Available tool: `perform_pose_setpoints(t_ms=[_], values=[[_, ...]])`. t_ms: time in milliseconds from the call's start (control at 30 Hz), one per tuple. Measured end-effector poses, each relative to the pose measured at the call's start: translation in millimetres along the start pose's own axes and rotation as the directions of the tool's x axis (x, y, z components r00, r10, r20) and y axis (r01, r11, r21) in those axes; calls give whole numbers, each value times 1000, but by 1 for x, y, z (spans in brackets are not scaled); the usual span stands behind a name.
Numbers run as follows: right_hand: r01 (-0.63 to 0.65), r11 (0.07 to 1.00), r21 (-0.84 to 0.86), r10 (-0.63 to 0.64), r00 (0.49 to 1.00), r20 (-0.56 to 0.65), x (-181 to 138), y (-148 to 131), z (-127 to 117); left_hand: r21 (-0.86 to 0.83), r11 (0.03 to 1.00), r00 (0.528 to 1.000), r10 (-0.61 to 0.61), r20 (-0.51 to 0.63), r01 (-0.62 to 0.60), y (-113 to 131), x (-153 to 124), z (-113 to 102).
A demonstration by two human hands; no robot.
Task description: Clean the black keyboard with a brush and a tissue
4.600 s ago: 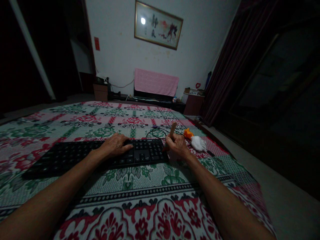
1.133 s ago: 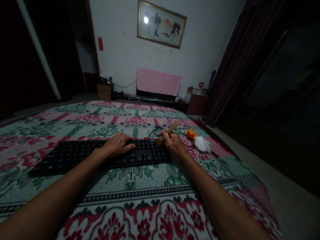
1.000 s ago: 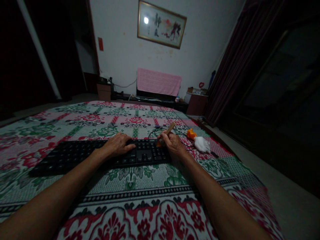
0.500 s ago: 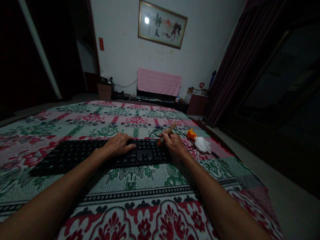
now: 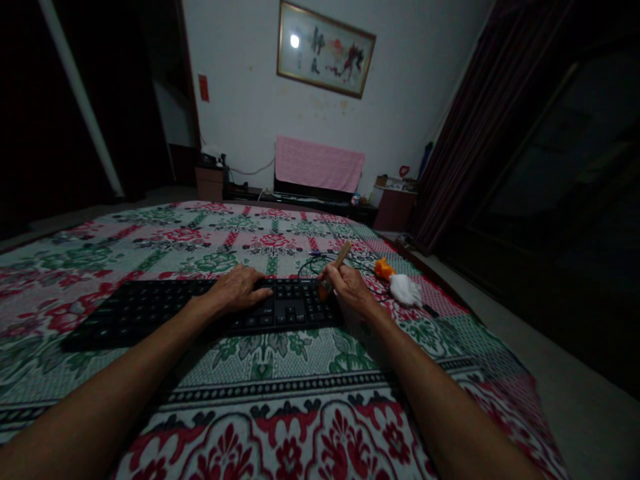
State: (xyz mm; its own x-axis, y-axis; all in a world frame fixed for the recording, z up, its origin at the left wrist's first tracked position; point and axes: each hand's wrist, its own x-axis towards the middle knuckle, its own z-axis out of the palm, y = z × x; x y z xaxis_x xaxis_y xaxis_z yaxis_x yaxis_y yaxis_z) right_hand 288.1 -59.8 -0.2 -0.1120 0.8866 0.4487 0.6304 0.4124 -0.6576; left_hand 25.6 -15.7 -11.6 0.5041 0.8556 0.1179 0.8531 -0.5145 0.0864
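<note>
Black keyboard (image 5: 287, 312) on patterned bedspread (image 5: 265, 363). Left hand (image 5: 236, 289) resting on it, fingers loosely spread. Right hand (image 5: 351, 288) has fingers gripping a tilted brush (image 5: 343, 253), lower end at the numpad (image 5: 314, 309). Cable (image 5: 301, 267) behind, pink towel (image 5: 320, 164) well beyond.

A home interior: flowered bedspread (image 5: 260, 363), framed picture (image 5: 326, 50), long curtain (image 5: 467, 127).
</note>
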Motion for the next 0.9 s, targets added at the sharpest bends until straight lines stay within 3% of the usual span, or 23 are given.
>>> perform_pose_setpoints(t_ms=[200,400,533,700,900], values=[[5,1000,7,-6,994,108,-1,-1,-1,-21,1000,1000,-4,-6,4,-1,1,2],[12,1000,13,-13,999,46,-2,1,-4,-7,1000,1000,-13,-9,13,1,-2,-1],[8,999,-35,-3,989,148,-5,-3,-5,-3,1000,1000,-11,-6,11,1,-2,-1],[10,999,39,-20,963,270,-4,-4,-6,-8,1000,1000,8,-15,-8,-1,-1,0],[-17,998,55,8,987,160,-2,-2,-11,-47,999,1000,-20,-18,19,-1,-1,1]])
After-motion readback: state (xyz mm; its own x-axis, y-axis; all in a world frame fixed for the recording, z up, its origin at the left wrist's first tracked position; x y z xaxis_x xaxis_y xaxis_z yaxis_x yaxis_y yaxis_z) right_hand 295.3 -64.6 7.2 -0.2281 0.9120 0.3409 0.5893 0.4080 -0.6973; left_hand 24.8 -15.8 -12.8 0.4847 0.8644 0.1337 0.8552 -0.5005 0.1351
